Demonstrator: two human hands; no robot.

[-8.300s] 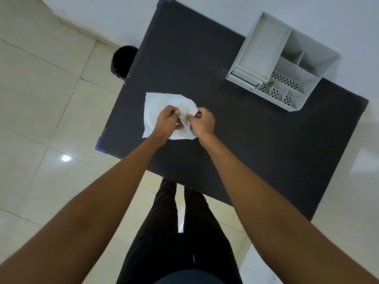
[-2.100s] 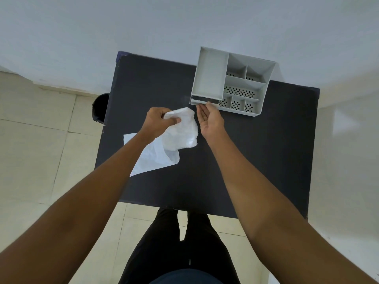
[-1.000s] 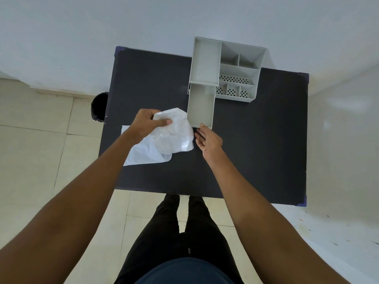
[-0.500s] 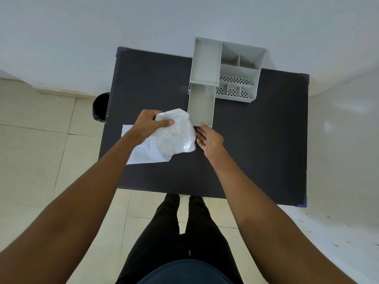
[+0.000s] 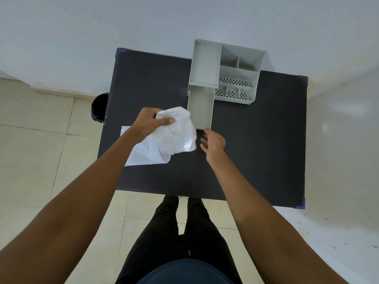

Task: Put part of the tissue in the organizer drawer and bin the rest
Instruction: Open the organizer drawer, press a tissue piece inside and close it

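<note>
Gripping a crumpled tissue piece [image 5: 176, 132] in the left hand [image 5: 148, 123], fingers closed over its top edge, held above the black bench [image 5: 256, 140] just left of the drawer [image 5: 200, 108]. Lying flat under it on the bench's left side, a second tissue piece [image 5: 143, 154], partly covered. Pulled fully out of the grey organizer [image 5: 235, 78] toward the body, drawer open, nothing inside. Hovering just below the drawer's near end, right hand [image 5: 212, 141], fingers loosely spread, holding nothing; contact with the drawer cannot be told. Standing on the floor beside the bench's left edge, a dark bin [image 5: 99, 106].
</note>
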